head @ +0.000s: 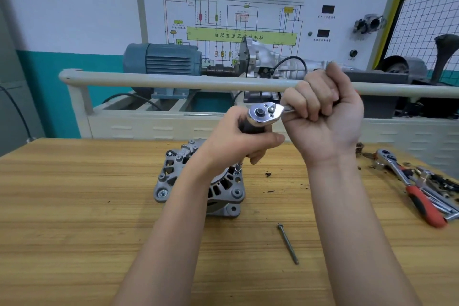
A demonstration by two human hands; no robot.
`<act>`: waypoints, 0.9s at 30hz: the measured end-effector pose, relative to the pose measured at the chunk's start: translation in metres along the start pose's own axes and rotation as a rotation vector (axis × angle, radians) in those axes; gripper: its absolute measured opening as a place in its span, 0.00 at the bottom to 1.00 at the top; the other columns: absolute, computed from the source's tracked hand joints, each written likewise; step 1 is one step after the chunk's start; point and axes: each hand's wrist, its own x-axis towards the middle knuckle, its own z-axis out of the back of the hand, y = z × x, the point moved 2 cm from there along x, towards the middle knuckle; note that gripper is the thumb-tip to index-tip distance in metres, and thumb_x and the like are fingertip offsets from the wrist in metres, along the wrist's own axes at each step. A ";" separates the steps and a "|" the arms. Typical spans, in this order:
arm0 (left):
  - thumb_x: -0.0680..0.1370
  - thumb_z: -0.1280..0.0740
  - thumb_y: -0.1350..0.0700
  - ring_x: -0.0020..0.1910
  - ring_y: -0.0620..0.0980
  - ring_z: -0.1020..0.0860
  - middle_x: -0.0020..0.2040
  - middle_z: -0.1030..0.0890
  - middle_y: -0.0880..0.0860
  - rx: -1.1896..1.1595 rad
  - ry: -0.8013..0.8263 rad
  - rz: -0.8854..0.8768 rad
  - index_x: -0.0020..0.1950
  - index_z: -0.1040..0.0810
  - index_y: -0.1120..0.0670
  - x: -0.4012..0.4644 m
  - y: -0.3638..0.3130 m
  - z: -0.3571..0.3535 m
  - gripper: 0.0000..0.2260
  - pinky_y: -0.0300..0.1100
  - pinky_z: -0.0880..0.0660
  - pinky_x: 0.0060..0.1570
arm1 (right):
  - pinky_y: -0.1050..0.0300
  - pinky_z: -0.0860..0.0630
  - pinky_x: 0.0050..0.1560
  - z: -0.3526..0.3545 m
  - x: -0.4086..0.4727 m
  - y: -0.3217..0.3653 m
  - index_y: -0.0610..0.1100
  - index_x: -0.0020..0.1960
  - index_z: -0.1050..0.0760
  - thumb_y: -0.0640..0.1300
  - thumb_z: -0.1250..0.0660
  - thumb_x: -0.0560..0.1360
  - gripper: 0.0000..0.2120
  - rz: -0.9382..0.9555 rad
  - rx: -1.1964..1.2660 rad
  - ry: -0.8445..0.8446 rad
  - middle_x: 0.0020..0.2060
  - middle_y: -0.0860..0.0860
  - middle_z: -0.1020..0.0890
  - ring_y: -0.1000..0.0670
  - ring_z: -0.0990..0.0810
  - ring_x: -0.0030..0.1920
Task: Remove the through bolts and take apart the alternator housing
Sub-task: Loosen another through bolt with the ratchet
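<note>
Head view: both hands clamped on ratchet, left hand steadying extension, right hand gripping handle, over alternator on counter; one bolt out, housing not yet split.

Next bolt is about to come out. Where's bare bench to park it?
Free: the wood left of the alternator, and the near strip around the loose through bolt. Crowded: the right edge, where the spare ratchet lies in a tool pile, debris beside it.

wooden table; spare red-handled ratchet among loose tools at right edge; blue motor behind rail
</note>
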 end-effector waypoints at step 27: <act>0.68 0.32 0.65 0.23 0.48 0.42 0.23 0.38 0.53 0.040 -0.201 0.002 0.26 0.38 0.60 0.006 0.002 -0.013 0.16 0.41 0.44 0.26 | 0.61 0.45 0.21 -0.002 -0.003 0.003 0.45 0.23 0.40 0.42 0.45 0.76 0.23 0.089 0.034 -0.093 0.17 0.53 0.43 0.55 0.50 0.21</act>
